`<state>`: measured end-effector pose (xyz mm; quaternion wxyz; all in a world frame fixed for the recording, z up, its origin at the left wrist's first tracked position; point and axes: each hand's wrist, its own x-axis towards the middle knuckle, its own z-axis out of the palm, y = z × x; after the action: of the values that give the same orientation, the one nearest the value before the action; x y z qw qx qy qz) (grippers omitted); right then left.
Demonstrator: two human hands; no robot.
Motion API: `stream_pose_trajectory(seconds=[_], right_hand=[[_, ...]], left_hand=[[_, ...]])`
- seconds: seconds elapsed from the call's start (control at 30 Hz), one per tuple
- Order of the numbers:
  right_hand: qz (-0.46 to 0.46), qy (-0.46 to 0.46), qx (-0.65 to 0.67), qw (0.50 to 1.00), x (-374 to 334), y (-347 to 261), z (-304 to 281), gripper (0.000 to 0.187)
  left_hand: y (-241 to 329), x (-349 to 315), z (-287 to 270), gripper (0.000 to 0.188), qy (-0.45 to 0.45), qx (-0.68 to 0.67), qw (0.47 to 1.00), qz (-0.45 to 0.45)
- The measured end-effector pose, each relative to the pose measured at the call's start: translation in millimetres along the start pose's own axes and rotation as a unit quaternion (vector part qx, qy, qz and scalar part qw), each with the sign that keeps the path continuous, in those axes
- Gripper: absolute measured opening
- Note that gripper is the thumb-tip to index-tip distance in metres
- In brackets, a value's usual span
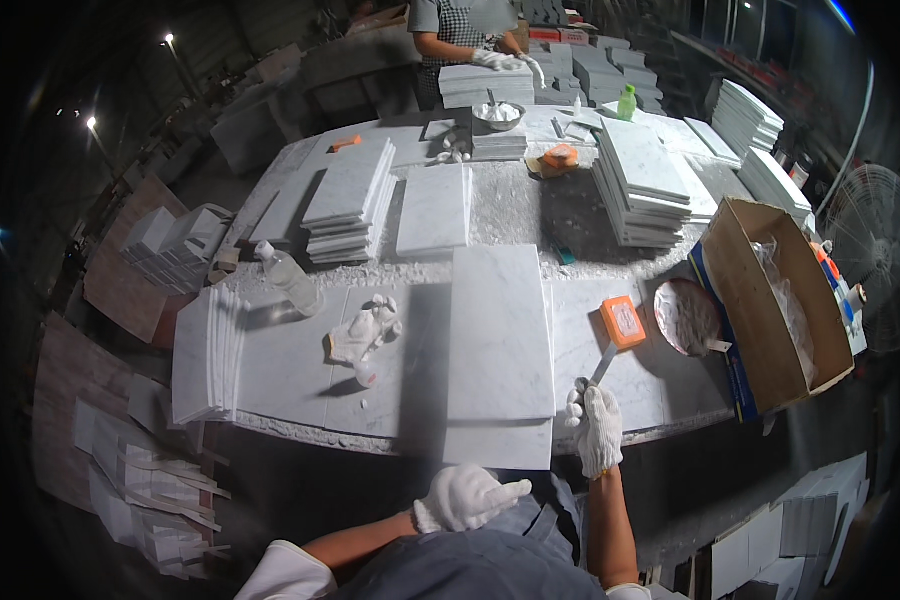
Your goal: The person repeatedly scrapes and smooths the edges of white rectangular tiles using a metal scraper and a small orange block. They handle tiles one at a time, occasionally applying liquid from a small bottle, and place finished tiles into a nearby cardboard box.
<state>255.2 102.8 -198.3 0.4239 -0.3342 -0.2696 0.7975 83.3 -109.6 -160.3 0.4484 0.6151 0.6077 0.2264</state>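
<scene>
My right hand (598, 425), in a white knit glove, is closed round a putty knife (604, 364) whose flat metal blade points up, close to an orange sanding block (623, 322). To its left lies a stack of white, grey-veined marble tiles (500, 330); the lower tile (500, 445) sticks out past the table's front edge. My left hand (470, 497), gloved too, is just below that edge in front of my apron. Its forefinger stretches to the right, and nothing shows in it; the other fingers are partly hidden. A round bowl of whitish paste (686, 316) stands right of the block.
Right of the bowl stands an open cardboard box (780, 300). Loose gloves (365, 330) and a clear bottle (288, 280) lie to the left, near leaning tiles (208, 355). More tile stacks (350, 200) stand farther back. Across the table, a gloved person (465, 45) handles tiles.
</scene>
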Motion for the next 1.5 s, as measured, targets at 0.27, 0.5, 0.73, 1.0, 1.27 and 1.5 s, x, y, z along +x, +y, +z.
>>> stream_pose_trajectory(seconds=[0.27, 0.5, 0.73, 1.0, 1.27, 1.5], right_hand=[[-0.022, 0.035, -0.027, 0.999, -3.1, 1.9, 6.6, 0.028], [0.029, -0.024, 0.022, 0.999, -2.7, -4.1, 6.3, 0.023], [0.001, 0.037, -0.076, 0.996, 6.4, 7.6, -6.4, 0.021], [0.015, -0.021, -0.004, 1.000, -4.9, -12.3, 12.1, 0.029], [-0.071, -0.048, -0.218, 0.972, -55.9, -55.3, 78.3, 0.031], [-0.101, -0.160, -0.368, 0.910, -69.6, -44.5, 86.5, 0.025]], left_hand=[[1.0, 3.9, 6.9, 0.025, 0.046, -0.004, 0.997, -0.061], [-20.5, 6.2, 10.0, 0.024, 0.031, -0.136, 0.990, -0.032], [-18.3, 2.4, 16.8, 0.028, 0.135, 0.063, 0.979, 0.141], [25.7, 11.2, -16.9, 0.032, 0.175, 0.062, 0.932, 0.313], [75.6, 26.9, -75.9, 0.063, 0.288, -0.214, 0.923, 0.138], [110.2, 25.4, -98.5, 0.037, 0.296, -0.144, 0.943, 0.056]])
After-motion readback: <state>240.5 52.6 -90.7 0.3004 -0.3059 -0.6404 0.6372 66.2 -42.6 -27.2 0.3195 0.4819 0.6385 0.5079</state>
